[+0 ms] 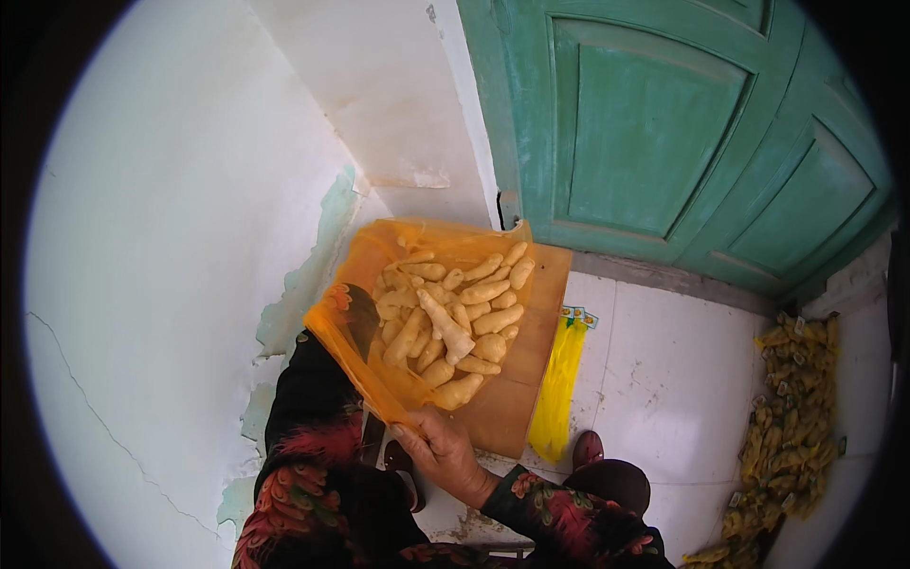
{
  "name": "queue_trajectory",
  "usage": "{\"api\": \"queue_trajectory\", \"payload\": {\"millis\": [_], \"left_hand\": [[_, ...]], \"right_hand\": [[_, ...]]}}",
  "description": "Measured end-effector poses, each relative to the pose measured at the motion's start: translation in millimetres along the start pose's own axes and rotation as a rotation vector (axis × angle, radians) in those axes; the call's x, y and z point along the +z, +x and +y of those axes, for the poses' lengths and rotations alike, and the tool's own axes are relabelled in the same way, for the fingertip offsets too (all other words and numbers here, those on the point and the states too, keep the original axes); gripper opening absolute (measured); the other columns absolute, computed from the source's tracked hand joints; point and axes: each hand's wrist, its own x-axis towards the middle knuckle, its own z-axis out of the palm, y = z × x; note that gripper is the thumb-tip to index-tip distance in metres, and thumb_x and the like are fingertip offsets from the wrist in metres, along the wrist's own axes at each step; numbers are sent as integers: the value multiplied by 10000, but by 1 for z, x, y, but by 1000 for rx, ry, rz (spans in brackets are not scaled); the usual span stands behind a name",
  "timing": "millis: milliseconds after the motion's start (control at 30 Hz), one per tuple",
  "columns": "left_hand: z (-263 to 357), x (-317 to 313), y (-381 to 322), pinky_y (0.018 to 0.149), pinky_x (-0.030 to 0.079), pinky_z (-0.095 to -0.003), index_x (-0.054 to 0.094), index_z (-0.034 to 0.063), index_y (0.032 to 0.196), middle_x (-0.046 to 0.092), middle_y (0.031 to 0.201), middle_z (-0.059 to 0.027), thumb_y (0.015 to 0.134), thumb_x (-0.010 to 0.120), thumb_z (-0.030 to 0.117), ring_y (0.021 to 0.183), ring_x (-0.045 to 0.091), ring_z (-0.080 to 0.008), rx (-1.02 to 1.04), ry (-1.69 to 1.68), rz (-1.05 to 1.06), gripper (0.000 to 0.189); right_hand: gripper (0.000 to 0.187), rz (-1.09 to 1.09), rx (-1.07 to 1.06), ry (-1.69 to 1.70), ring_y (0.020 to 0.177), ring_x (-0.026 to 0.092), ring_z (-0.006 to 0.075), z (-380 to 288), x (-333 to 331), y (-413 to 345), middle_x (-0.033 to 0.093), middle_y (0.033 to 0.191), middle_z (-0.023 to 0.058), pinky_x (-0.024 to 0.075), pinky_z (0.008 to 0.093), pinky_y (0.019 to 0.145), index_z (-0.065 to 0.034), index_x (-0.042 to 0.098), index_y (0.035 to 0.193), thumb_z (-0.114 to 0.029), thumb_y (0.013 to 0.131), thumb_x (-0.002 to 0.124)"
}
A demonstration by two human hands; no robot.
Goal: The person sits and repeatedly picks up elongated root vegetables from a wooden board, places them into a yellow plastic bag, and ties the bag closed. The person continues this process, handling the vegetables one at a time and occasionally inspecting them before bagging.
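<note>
My right hand (pixel 442 449) pinches the gathered near edge of an orange mesh bag (pixel 355 355) between thumb and fingers. Inside the bag lie many yellowish, finger-shaped tubers (pixel 499 320), and a paler, branched one (pixel 444 327) rests on top of them. The left sleeve reaches in behind the mesh at the bag's left side; my left hand cannot be made out clearly among mesh and tubers. Beneath the bag is a brown board (pixel 498 419). A stack of flat yellow mesh bags (pixel 558 391) with small printed tags lies beside the board's right edge.
A flaking white wall (pixel 170 213) stands close on the left. Green panelled doors (pixel 654 128) close off the far side. Along the right wall, many filled, tagged yellow mesh bags (pixel 789 419) are heaped on the white tiled floor (pixel 661 384). My shoes (pixel 588 449) flank the board's near end.
</note>
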Motion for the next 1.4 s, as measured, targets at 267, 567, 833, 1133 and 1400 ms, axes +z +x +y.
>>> {"api": "queue_trajectory", "payload": {"millis": [267,567,833,1133,1400], "left_hand": [[-4,-16,-14,633,441,-318,606,7,905,603,785,-45,860,585,307,697,557,-152,-88,-97,-55,304],[-9,-43,-44,631,443,-316,607,7,909,605,790,-43,854,597,303,700,559,-149,-220,-188,-68,301],[-7,-58,-127,596,473,-286,613,-38,984,630,854,-60,810,639,209,701,584,-154,151,497,186,303],[-60,-62,-262,641,508,-321,562,31,1103,603,992,-88,895,579,241,715,588,-192,-125,-749,-177,296],[-49,-43,-303,628,481,-248,559,-1,1082,625,886,-71,803,705,106,693,588,-131,201,377,-153,332]], "right_hand": [[166,-55,11,-15,704,581,211,-1,0,-5,587,808,96,463,297,620,-29,585,1005,-86,861,645],[162,-90,121,73,784,565,139,-4,-6,-8,570,851,64,464,251,694,-18,569,1053,-66,900,590],[150,-1,120,31,673,610,202,-4,-7,0,611,795,118,488,279,618,-22,582,1012,-83,878,611],[160,71,245,139,697,490,69,-4,-12,5,561,766,14,448,222,635,-14,560,1025,-147,937,560],[120,186,473,297,715,422,22,16,-21,11,529,837,-30,397,180,638,-57,550,995,-155,974,484]]}}
